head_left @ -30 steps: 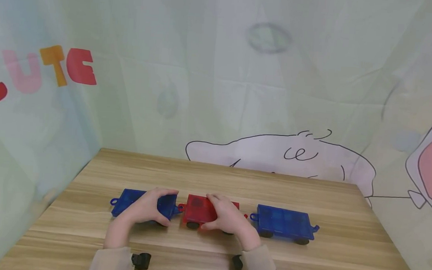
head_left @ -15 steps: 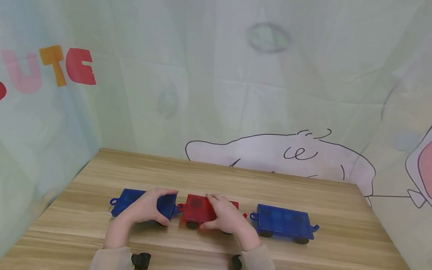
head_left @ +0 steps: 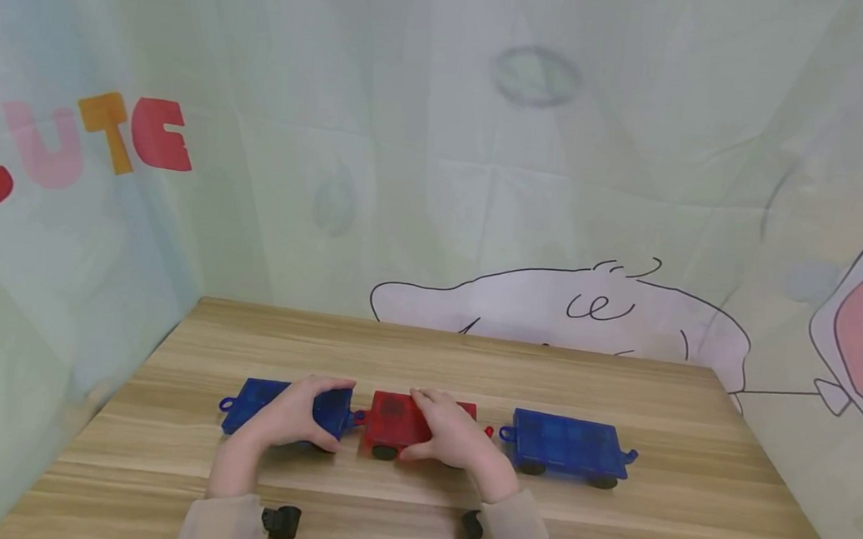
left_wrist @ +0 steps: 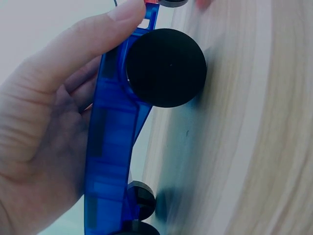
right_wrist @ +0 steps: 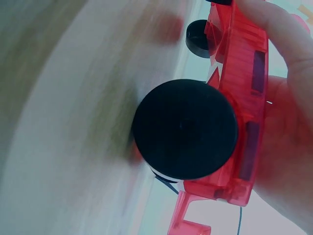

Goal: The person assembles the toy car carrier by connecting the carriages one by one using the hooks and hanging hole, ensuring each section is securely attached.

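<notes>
Two translucent toy train cars are held end to end on the wooden table (head_left: 425, 365). My left hand (head_left: 295, 414) grips the blue toy train car (head_left: 257, 395) across its right end, thumb on the near side. With my right hand (head_left: 456, 432) I hold the red toy train car (head_left: 389, 417) between thumb and fingers. Their facing couplings (head_left: 358, 417) meet between the hands; whether they are hooked together cannot be made out. Black wheels show large in both wrist views, on the blue car's side (left_wrist: 166, 67) and the red car's side (right_wrist: 186, 129).
A second blue toy train car (head_left: 565, 443) stands to the right, its ring a short gap from the red car's right hook (head_left: 489, 431). A printed curtain (head_left: 438, 178) hangs behind and beside the table. Black wrist cameras (head_left: 281, 523) sit at the cuffs.
The red car has shifted very slightly left and down, so its left coupling now overlaps the blue car's hook more closely. The left hand and the far blue car look unmoved.
</notes>
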A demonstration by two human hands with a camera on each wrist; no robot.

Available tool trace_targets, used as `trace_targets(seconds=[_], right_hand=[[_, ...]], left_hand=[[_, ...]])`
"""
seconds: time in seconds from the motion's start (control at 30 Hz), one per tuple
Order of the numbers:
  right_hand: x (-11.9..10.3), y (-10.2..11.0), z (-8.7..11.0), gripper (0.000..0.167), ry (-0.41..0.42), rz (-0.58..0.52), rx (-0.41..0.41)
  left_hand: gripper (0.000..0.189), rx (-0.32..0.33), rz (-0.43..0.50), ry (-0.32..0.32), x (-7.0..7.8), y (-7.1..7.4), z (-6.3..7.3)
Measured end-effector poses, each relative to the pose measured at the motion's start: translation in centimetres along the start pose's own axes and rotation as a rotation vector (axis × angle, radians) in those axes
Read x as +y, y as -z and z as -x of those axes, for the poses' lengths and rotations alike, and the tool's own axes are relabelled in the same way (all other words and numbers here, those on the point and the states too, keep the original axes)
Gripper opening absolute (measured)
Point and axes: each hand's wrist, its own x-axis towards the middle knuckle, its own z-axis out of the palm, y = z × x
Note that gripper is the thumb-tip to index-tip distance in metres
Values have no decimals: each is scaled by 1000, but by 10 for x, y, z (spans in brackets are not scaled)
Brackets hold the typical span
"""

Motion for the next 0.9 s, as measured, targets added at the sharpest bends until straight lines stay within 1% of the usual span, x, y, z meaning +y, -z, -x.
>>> trace_targets(seconds=[0.03, 0.27, 0.37, 0.7, 0.77, 0.9], right_hand=[[0, 0, 0, 87, 2, 4, 1], [-1, -1, 0, 87, 1, 21, 4], [-1, -1, 0, 87, 3, 30, 7], [-3, -1, 0, 88, 40, 81, 0], [-4, -2, 0, 88, 35, 83, -6], [-4, -2, 0, 89, 18, 59, -17]], left_hand=[[87, 3, 7, 5, -1, 0, 0], [87, 8, -16, -13, -2, 0, -1], [87, 6, -6, -10, -3, 1, 0], [87, 11, -10, -30, -4, 1, 1], [87, 11, -11, -29, -3, 2, 1], [87, 9, 0, 3, -3, 1, 2]])
